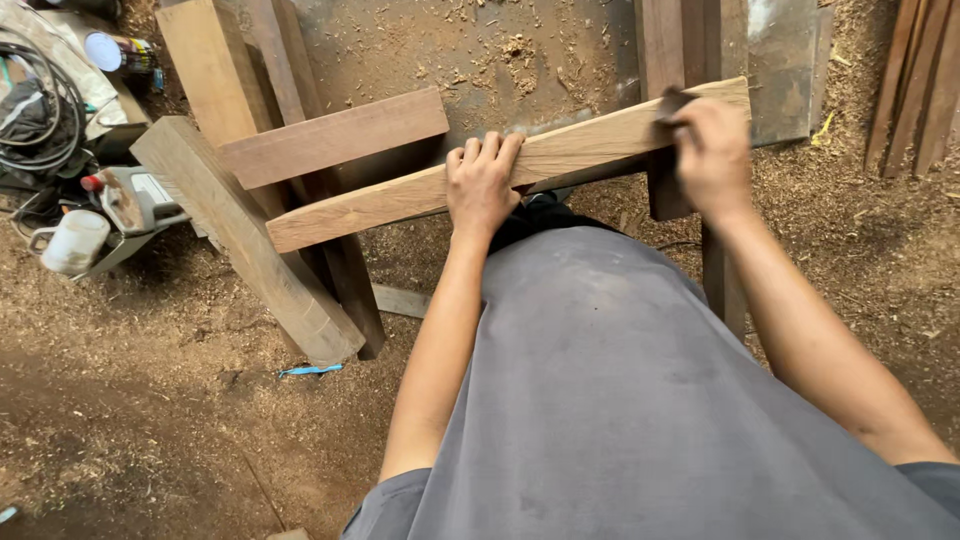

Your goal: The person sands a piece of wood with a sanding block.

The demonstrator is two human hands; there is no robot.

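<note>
Nearest, the person's grey shirt (620, 400) fills the lower view. Beyond it, the left hand (481, 184) lies with fingers spread flat on a pale wooden plank (380, 205) resting across darker beams (330, 145). Farther right, the blurred right hand (712, 152) grips a small dark sanding block (671, 103) against the plank's far edge.
</note>
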